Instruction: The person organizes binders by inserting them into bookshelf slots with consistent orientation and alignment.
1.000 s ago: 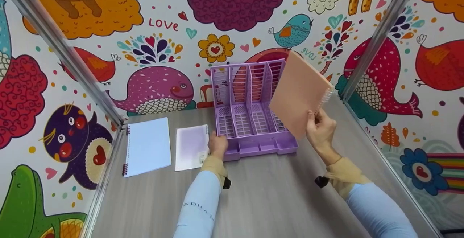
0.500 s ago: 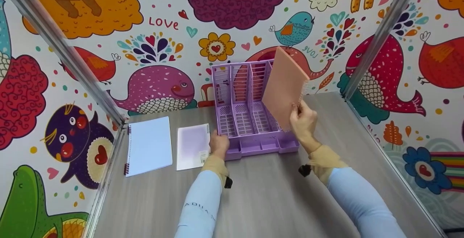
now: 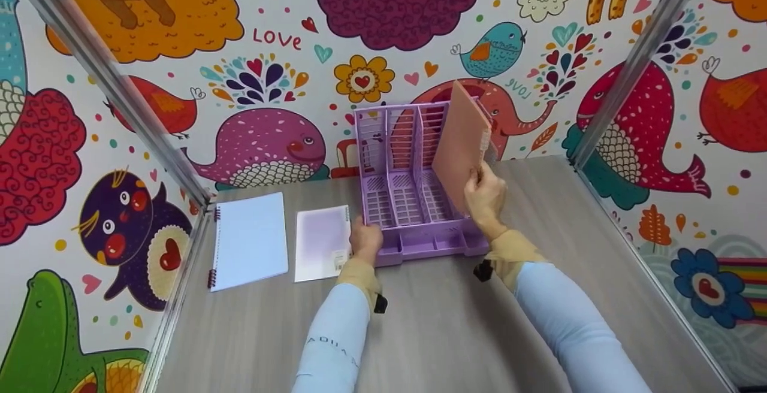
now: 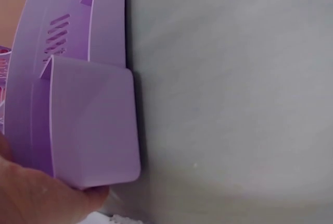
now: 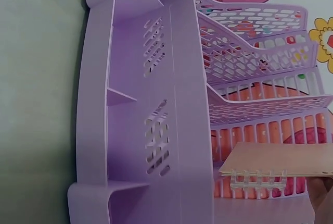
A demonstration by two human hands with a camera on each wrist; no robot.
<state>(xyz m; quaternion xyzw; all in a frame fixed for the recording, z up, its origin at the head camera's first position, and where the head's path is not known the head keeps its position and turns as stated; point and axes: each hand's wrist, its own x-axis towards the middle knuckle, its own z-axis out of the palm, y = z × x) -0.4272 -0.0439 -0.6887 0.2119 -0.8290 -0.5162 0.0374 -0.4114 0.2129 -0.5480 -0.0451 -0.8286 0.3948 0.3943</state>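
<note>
Head: purple rack (image 3: pixel 392 257) near patterned wall (image 3: pixel 359 39); tabletop (image 3: pixel 419 339) extends in front and right; lilac notebook (image 3: pixel 322 240) just left. Right hand (image 3: pixel 486 198) pinches pink notebook (image 3: pixel 460 141), held upright at rightmost slot.

Left wrist: left hand (image 4: pixel 44 195) grips rack's front corner, thumb and fingers clamped.

Right wrist: spiral edge (image 5: pixel 258 178) just behind front wall; fingertips partly cut off.

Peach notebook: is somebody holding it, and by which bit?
Yes. The right grip pinches the peach notebook along its spiral-bound edge, the side nearest the person.
</note>
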